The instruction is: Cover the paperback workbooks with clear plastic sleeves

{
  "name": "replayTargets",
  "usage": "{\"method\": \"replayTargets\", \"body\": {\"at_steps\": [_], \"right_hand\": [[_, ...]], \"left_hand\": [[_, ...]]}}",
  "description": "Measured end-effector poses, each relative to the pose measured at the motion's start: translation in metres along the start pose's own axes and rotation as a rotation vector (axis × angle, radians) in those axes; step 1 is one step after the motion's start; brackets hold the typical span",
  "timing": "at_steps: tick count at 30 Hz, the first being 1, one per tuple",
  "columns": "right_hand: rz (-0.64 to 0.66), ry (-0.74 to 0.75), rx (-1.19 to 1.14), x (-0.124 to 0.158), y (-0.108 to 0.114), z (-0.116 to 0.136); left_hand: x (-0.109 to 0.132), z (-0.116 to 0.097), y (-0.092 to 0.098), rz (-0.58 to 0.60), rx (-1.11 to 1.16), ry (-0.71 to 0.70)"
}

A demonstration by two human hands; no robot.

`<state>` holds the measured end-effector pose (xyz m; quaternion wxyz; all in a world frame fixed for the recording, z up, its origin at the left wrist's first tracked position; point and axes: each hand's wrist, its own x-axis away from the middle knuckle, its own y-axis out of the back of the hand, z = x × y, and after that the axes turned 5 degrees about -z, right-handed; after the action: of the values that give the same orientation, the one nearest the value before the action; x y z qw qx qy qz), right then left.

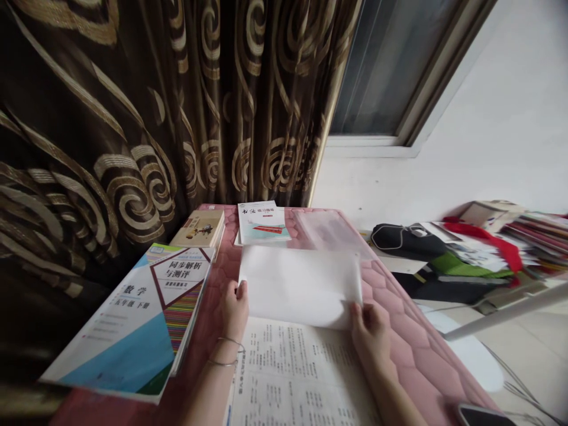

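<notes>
**At the table's point(412, 331) near edge, two hands spread a white sheet point(302, 284)**

Near the middle of that edge, the left hand point(235, 307) and right hand point(370, 331) are well apart, each closed on the sheet. The left thumb lies over its left edge, and the right fingers grip its lower right corner. The sheet is lifted and slightly curled above a printed page point(302, 378), which lies flat between the wrists. Whether the sheet is bound to that page or loose cannot be told. Thin paper held at two opposite sides stays spread and does not flop, which likely explains the wide grip. A thin bracelet point(226, 349) circles the left wrist.

Along the left edge lies a maths book point(133, 319), angled and reaching toward the person. It was probably set aside to leave the middle free for the page. At the far edge sit a small book point(199, 228), a booklet point(261, 222) and a clear folder point(328, 231), side by side. They are within reach but out of the hands' way. A curtain point(133, 118) hangs behind the far left corner.

A dark phone point(483, 415) shows at the near right corner, partly cut off. Beyond the right edge, apart from the table, lie a black pouch point(403, 236), a red ribbon point(488, 239) and stacked papers point(541, 234).
</notes>
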<state>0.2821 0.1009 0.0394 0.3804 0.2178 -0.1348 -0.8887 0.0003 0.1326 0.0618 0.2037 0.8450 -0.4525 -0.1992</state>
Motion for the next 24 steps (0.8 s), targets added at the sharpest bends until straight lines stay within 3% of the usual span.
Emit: {"method": "replayTargets", "body": {"at_steps": [4, 11, 18, 24], "right_hand": [[0.073, -0.079, 0.121, -0.006, -0.006, 0.002], [0.125, -0.112, 0.238, -0.005, -0.002, 0.002], [0.146, -0.124, 0.268, -0.003, 0.0, -0.002], [0.131, -0.136, 0.265, -0.002, -0.001, -0.003]], "left_hand": [[-0.006, 0.003, -0.004, 0.027, -0.121, 0.079], [-0.005, 0.017, -0.005, 0.028, -0.313, 0.043], [-0.003, 0.013, -0.002, 0.045, -0.396, 0.035], [-0.002, 0.011, 0.006, 0.134, -0.392, 0.022]]}}
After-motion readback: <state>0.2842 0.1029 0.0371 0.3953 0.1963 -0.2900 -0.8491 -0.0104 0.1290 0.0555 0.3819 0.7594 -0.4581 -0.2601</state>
